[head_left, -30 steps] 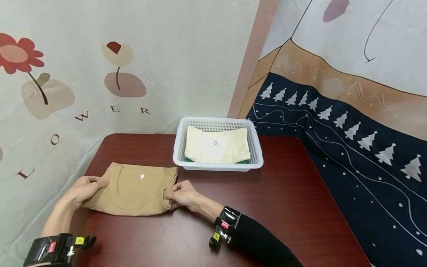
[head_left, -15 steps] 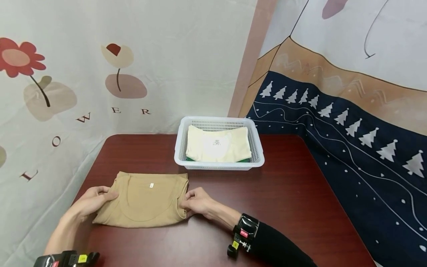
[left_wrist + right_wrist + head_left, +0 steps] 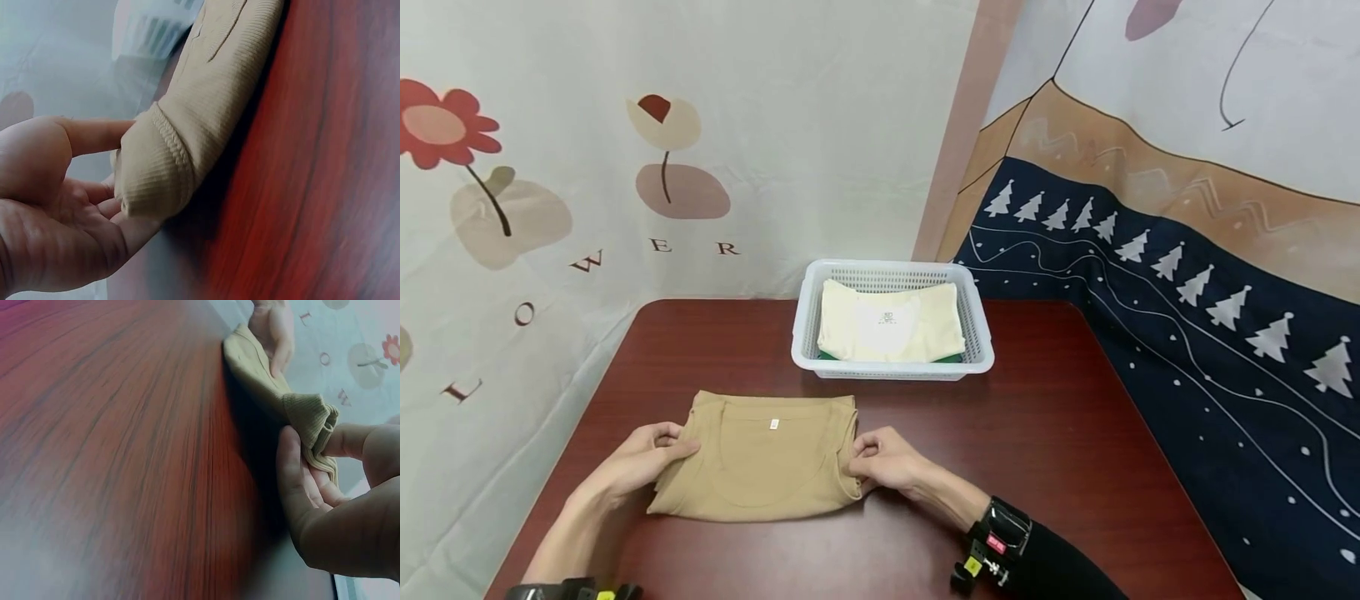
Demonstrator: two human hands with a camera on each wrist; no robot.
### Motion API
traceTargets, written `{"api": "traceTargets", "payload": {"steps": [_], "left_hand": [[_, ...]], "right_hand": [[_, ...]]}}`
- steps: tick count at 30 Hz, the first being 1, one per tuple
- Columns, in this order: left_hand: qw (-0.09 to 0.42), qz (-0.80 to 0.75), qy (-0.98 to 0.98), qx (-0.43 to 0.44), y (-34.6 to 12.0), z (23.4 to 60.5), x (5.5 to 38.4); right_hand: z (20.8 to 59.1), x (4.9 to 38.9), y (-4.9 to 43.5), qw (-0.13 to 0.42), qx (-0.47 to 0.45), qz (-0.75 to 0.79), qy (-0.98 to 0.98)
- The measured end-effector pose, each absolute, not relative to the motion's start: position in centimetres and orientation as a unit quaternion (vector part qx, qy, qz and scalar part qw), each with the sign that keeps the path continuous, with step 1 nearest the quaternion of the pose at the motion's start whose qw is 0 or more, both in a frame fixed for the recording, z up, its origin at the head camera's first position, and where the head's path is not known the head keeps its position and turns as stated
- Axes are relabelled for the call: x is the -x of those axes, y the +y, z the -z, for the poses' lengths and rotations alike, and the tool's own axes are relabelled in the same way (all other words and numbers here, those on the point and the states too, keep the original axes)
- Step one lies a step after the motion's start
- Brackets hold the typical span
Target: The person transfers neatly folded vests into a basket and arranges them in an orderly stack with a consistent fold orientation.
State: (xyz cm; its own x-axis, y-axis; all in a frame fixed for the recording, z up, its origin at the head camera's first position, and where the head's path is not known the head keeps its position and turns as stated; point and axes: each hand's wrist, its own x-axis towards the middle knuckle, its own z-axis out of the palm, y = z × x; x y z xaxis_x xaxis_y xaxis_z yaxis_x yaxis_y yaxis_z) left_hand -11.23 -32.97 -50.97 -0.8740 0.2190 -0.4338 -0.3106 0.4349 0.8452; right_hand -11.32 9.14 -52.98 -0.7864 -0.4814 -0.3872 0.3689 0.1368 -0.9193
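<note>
A folded tan shirt (image 3: 775, 467) with a round neckline and a small white label lies between both hands in the head view. My left hand (image 3: 643, 458) grips its left side, thumb on top and fingers beneath, as the left wrist view shows on the ribbed cloth (image 3: 159, 165). At the opposite side, my right hand (image 3: 891, 460) pinches the folded layers between thumb and fingers. The right wrist view shows fingertips (image 3: 289, 447) under the cloth, with a dark gap of shadow between shirt and table.
A white plastic basket (image 3: 802, 354) stands at the back of the dark red table (image 3: 1075, 467). In it lies a folded cream shirt (image 3: 891, 321), with a bit of green cloth (image 3: 951, 358) below. Printed curtains (image 3: 820, 125) hang behind and to the right.
Both hands have moved the tan shirt to the right and a little nearer the front of the table, keeping their hold on its two sides. The basket stays where it was.
</note>
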Motion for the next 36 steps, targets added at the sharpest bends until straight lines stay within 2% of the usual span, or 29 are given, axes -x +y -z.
{"api": "traceTargets", "payload": {"steps": [21,36], "left_hand": [[0.257,-0.566,0.782,-0.044,-24.1,51.8,12.1],[0.24,-0.579,0.776,-0.07,-21.8,51.2,12.5]], "right_hand": [[52.6,10.2,20.1,0.319,0.033,0.635,0.703],[51.8,9.5,23.0,0.274,0.036,0.637,0.719]]}}
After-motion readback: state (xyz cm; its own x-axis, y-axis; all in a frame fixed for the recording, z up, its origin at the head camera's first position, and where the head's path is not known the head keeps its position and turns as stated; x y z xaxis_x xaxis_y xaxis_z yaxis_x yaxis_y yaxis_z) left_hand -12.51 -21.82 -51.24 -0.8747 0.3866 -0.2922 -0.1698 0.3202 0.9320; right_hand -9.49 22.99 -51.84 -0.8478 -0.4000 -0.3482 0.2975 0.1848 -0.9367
